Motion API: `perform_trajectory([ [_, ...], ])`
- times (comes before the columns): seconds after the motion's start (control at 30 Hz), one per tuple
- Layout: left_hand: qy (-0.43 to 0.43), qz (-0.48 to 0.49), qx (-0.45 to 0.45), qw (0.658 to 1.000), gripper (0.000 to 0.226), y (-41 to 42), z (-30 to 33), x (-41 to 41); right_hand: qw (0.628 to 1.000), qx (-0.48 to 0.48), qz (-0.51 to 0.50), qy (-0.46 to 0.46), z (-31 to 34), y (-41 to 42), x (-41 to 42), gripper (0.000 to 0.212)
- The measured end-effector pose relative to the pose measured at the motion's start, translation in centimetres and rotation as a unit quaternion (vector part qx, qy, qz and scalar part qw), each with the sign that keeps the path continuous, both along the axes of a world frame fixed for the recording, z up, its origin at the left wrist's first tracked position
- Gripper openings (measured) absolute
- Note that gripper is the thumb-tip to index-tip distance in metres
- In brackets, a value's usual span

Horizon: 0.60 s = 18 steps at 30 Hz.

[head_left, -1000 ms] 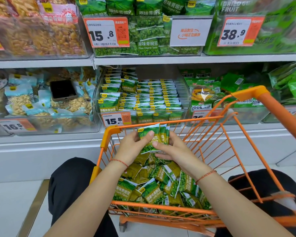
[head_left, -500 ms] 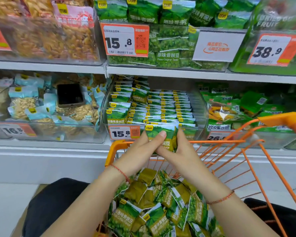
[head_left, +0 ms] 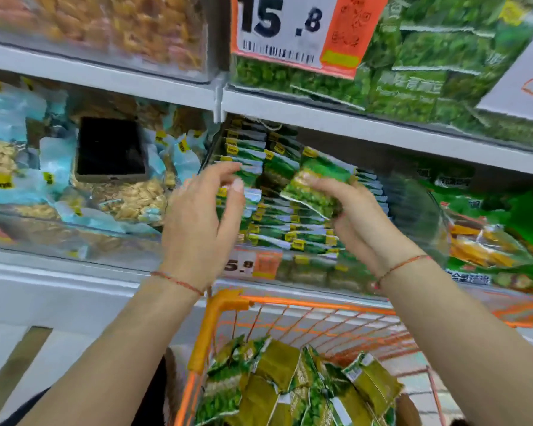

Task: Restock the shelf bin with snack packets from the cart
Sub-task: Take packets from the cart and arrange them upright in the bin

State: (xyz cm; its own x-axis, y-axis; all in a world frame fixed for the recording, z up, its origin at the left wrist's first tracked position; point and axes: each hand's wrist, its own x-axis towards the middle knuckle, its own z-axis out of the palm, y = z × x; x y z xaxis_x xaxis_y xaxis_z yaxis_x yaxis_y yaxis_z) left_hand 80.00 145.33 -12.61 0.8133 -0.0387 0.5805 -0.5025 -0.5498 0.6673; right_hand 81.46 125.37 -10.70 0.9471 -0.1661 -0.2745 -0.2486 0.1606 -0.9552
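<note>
My right hand grips a small stack of green pea snack packets and holds it over the rows of packets in the clear shelf bin. My left hand hovers just left of the stack with fingers spread and relaxed, holding nothing. Below, the orange wire cart holds several loose green packets. The frame is motion-blurred.
A dark phone lies on blue nut packets in the bin to the left. A 15.8 price tag hangs on the upper shelf over more green packets. Another bin with green and yellow packets stands to the right.
Both hands rose from the cart to the shelf bin with the packet stack. My left hand let go of the stack, which now sits in the right hand alone. The view moved closer.
</note>
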Motion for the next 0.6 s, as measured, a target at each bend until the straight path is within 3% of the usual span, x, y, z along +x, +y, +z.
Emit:
perform_trajectory([
  [0.1,-0.038,0.008,0.010,0.999,0.032,0.0,-0.2,0.5,0.978,0.193,-0.073,-0.009,-0.6,0.6,2.8,0.023],
  [0.13,-0.046,0.011,0.007,0.999,0.032,0.0,-0.2,0.7,0.969,0.231,-0.085,-0.018,-0.6,0.8,3.4,0.009],
  [0.27,-0.058,0.020,0.001,0.998,0.030,0.0,-0.1,1.2,0.947,0.296,-0.106,-0.067,-0.6,1.8,5.4,0.008],
  [0.4,-0.056,0.021,-0.004,0.998,0.028,0.3,0.0,1.4,0.933,0.319,-0.157,-0.057,-0.3,2.2,7.3,0.005],
  [0.6,-0.051,0.008,-0.004,0.999,0.025,0.8,-0.4,1.5,0.945,0.292,-0.146,-0.013,-1.0,1.0,7.5,0.018],
])
